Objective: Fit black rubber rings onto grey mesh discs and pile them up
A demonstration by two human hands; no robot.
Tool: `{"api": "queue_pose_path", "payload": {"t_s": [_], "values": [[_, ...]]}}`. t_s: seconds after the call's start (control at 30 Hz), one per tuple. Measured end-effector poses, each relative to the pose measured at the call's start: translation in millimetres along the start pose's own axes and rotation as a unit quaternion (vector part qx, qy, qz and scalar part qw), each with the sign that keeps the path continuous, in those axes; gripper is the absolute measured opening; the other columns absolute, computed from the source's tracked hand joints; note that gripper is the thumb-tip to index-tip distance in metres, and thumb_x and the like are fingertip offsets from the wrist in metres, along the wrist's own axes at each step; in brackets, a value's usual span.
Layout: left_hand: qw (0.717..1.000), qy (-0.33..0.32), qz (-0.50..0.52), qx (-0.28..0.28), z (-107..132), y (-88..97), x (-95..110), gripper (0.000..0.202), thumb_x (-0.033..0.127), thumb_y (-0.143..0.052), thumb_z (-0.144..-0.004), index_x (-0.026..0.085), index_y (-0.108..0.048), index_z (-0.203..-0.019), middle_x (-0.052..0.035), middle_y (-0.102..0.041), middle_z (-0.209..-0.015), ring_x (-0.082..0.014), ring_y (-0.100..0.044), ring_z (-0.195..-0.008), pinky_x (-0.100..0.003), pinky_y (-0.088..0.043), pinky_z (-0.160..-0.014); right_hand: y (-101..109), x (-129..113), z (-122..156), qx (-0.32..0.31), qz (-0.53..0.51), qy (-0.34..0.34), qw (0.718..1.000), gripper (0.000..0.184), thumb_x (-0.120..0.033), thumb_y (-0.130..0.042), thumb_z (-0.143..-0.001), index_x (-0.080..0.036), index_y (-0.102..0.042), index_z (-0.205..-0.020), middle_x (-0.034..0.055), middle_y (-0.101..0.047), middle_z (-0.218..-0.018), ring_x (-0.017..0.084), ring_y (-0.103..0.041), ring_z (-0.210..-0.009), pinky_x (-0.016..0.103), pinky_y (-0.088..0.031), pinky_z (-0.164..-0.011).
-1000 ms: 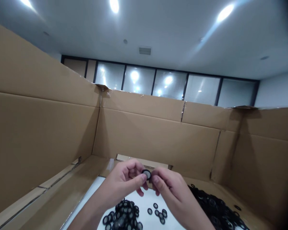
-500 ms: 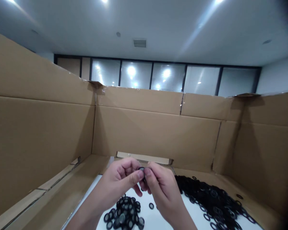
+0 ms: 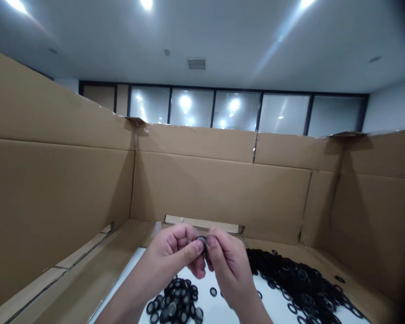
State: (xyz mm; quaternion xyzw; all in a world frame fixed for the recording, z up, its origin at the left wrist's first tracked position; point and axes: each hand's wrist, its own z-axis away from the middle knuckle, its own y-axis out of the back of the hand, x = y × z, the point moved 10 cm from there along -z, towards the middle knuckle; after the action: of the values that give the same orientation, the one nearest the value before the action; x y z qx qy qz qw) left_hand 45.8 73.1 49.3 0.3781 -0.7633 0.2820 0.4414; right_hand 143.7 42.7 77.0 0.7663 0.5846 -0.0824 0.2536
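The left hand (image 3: 170, 257) and the right hand (image 3: 228, 266) meet low in the middle of the view, close together above a white board (image 3: 132, 270); their fingers curl inward, and the grip is narrow, closed on one small black ring (image 3: 201, 240); the ring sits between the two hands, pinched at the fingertips just beyond the left thumb (image 3: 196, 247) and the right thumb (image 3: 212, 243); most of it is hidden, with only a dark curved rim showing above the thumbs, so its exact tilt cannot be told.

Below the hands, a heap of similar black rings with grey centres (image 3: 177, 299) lies on the white board, just left of the right wrist and under the left hand; a lone ring (image 3: 213, 291) lies flat on the board between that heap and the right hand; a much larger black mass of rings (image 3: 295, 281) spreads to the right, across the board and onto the cardboard beside it; another single ring (image 3: 339, 279) lies apart from it, near the right wall.

Tall brown cardboard walls (image 3: 219, 193) surround the board on the left, far and right sides; beyond them stand a row of frosted office windows (image 3: 236, 110) and a white ceiling (image 3: 229, 40) with bright lights.
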Motion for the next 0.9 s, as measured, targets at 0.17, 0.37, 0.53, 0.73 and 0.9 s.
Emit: {"api": "queue_pose_path", "payload": {"t_s": [0.17, 0.37, 0.53, 0.73, 0.9], "values": [[0.999, 0.046, -0.01, -0.026, 3.2, 12.4, -5.1, 0.026, 0.033, -0.073, -0.089, 0.015, -0.057, -0.078, -0.0026, -0.072, -0.065, -0.0132, -0.07, -0.061, -0.023, -0.057, -0.062, -4.1, -7.0, -1.2, -0.034, 0.054, 0.038, 0.997, 0.034, -0.025, -0.043, -0.103, -0.02, -0.043, -0.069, -0.0036, -0.044, -0.063, 0.011, -0.042, -0.055, 0.024, -0.03, -0.053], [0.999, 0.029, 0.025, -0.02, 0.4, 13.5, -4.2, 0.02, 0.029, -0.075, -0.087, 0.013, -0.064, -0.084, -0.0006, -0.066, -0.065, -0.0115, -0.065, -0.059, -0.022, -0.056, -0.058, -7.6, -10.6, 0.5, 0.037, 0.045, 0.047, 0.997, 0.03, -0.021, -0.044, -0.102, -0.02, -0.048, -0.072, -0.0036, -0.047, -0.063, 0.011, -0.045, -0.055, 0.023, -0.033, -0.054], [0.997, 0.006, 0.066, 0.03, -2.1, 5.6, -4.7, 0.022, 0.034, -0.074, -0.087, 0.013, -0.066, -0.089, 0.0001, -0.062, -0.064, -0.0103, -0.06, -0.056, -0.021, -0.054, -0.051, -4.6, 1.7, 10.2, 0.126, 0.009, -0.002, 0.992, 0.036, -0.024, -0.039, -0.105, -0.022, -0.044, -0.069, -0.0043, -0.048, -0.055, 0.011, -0.046, -0.049, 0.023, -0.034, -0.05], [0.998, -0.01, -0.045, 0.036, 0.2, 13.2, 6.9, 0.022, 0.034, -0.074, -0.086, 0.014, -0.066, -0.086, 0.0002, -0.063, -0.065, -0.0114, -0.062, -0.059, -0.022, -0.053, -0.057, -2.0, 2.5, 0.9, 0.031, 0.012, -0.001, 0.999, 0.03, -0.03, -0.04, -0.105, -0.02, -0.051, -0.079, -0.0015, -0.05, -0.068, 0.013, -0.049, -0.06, 0.024, -0.037, -0.056], [0.993, 0.029, -0.11, 0.007, 4.7, 15.6, 1.1, 0.019, 0.03, -0.072, -0.087, 0.015, -0.062, -0.081, 0.0013, -0.062, -0.066, -0.0118, -0.064, -0.064, -0.023, -0.052, -0.063, -8.5, -1.8, -2.3, -0.081, 0.07, 0.039, 0.993, 0.03, -0.027, -0.041, -0.104, -0.02, -0.048, -0.076, -0.0016, -0.048, -0.071, 0.013, -0.047, -0.063, 0.025, -0.032, -0.059]]}}
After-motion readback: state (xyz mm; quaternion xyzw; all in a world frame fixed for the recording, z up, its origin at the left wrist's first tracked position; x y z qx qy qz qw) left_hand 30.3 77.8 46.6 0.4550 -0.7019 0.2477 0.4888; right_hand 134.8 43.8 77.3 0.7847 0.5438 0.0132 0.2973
